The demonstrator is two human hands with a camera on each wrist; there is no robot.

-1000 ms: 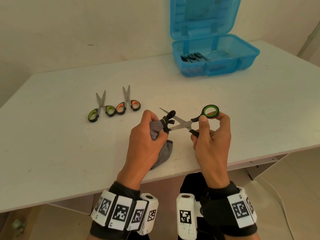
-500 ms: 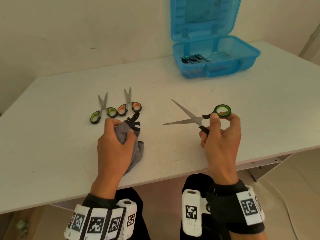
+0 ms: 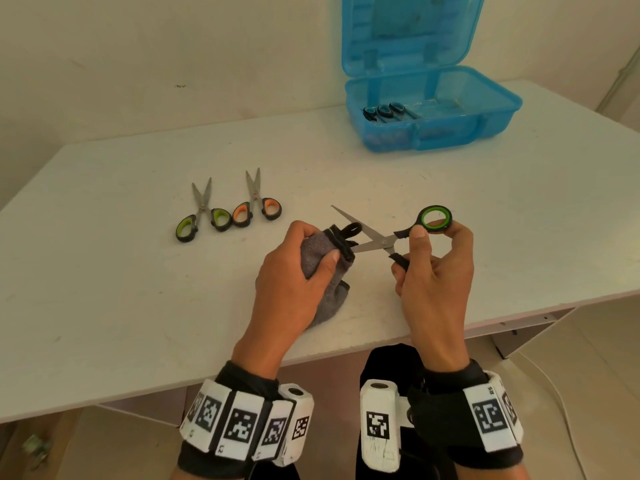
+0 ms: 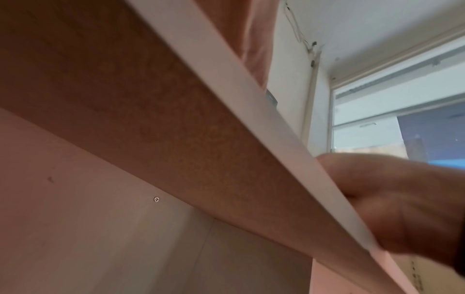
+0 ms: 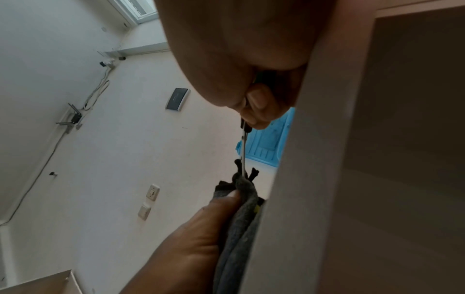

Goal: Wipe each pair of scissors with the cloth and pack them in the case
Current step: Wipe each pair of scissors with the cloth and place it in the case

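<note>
My right hand [image 3: 420,247] holds green-handled scissors [image 3: 381,241] by both handles, blades spread open and pointing left. My left hand [image 3: 311,251] grips a grey cloth [image 3: 317,252] folded around the lower blade; the upper blade is bare. In the right wrist view the cloth [image 5: 242,199] wraps the blade [image 5: 243,151] edge-on. Two more pairs lie on the table to the left: a green-handled pair [image 3: 202,216] and an orange-handled pair [image 3: 257,204]. The open blue case [image 3: 433,112] at the back right holds several scissors [image 3: 384,111].
The white table [image 3: 104,289] has its front edge just under my wrists. A wall runs close behind the table. The case lid [image 3: 408,29] stands upright against it. The left wrist view shows only the table's underside [image 4: 125,99] and my right hand [image 4: 402,199].
My left hand was away to the left with the cloth half a second ago; it has come back right and closed the cloth on the lower blade. The right hand keeps the scissors open.
</note>
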